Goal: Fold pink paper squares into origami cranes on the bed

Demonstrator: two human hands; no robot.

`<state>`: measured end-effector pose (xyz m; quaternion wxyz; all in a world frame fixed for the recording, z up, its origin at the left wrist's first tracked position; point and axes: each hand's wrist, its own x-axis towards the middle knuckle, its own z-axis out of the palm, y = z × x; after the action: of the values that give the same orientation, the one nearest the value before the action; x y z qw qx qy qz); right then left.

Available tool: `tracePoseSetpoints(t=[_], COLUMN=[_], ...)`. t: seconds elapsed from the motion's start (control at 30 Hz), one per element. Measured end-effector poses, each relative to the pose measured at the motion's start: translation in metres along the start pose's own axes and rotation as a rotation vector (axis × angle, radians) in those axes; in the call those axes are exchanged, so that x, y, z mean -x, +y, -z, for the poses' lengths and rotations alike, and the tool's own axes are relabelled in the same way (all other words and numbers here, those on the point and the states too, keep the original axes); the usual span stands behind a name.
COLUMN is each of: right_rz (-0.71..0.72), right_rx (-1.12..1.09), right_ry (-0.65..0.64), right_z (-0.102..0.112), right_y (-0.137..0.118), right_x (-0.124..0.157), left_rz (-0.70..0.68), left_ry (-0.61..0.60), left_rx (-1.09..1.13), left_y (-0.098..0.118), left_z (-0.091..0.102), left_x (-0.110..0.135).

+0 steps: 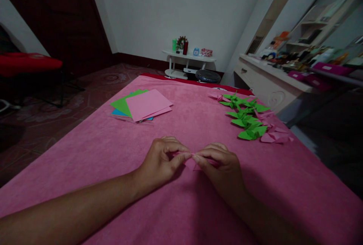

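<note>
Between both hands is a small folded piece of pink origami paper (190, 163), partly hidden by my fingers. My left hand (164, 158) pinches its left part between thumb and fingers. On the other side my right hand (219, 162) grips it the same way, and the two thumb tips almost meet at the paper's top edge. The paper is held just over the pink cloth (113, 192); whether it touches the cloth I cannot tell. Its exact folded shape is covered by the fingers.
Square sheets of pink, green and blue paper (149, 105) lie stacked at the back left. Several folded green paper cranes (248, 122) and pink ones (276, 135) sit at the right. Beyond stand a white side table (190, 56) and a cluttered dresser (269, 82).
</note>
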<state>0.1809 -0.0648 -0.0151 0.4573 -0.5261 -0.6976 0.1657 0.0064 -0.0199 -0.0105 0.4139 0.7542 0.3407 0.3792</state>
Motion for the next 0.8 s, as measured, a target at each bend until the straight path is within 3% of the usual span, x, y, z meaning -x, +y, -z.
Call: tracePoseSetpoints(t=[0.13, 0.2, 0.47, 0.63, 0.8], right_rz=[-0.038, -0.021, 0.093, 0.11, 0.125], right_rx=[0.006, 0.023, 0.146, 0.194, 0.195], right_ry=[0.067, 0.059, 0.016, 0.078, 0.196], right_z=[0.0, 0.0, 0.001, 0.003, -0.005], right_y=[0.005, 0.007, 0.013, 0.02, 0.032], right_x=[-0.004, -0.006, -0.033, -0.066, -0.077], left_rz=[0.152, 0.161, -0.19, -0.306, -0.291], left_ry=[0.069, 0.058, -0.097, 0.01, 0.099], left_rx=[0.134, 0.119, -0.174, -0.39, -0.502], left_y=[-0.007, -0.01, -0.003, -0.007, -0.018], left_z=[0.003, 0.005, 0.018, 0.026, 0.023], left_x=[-0.003, -0.007, -0.047, -0.078, -0.085])
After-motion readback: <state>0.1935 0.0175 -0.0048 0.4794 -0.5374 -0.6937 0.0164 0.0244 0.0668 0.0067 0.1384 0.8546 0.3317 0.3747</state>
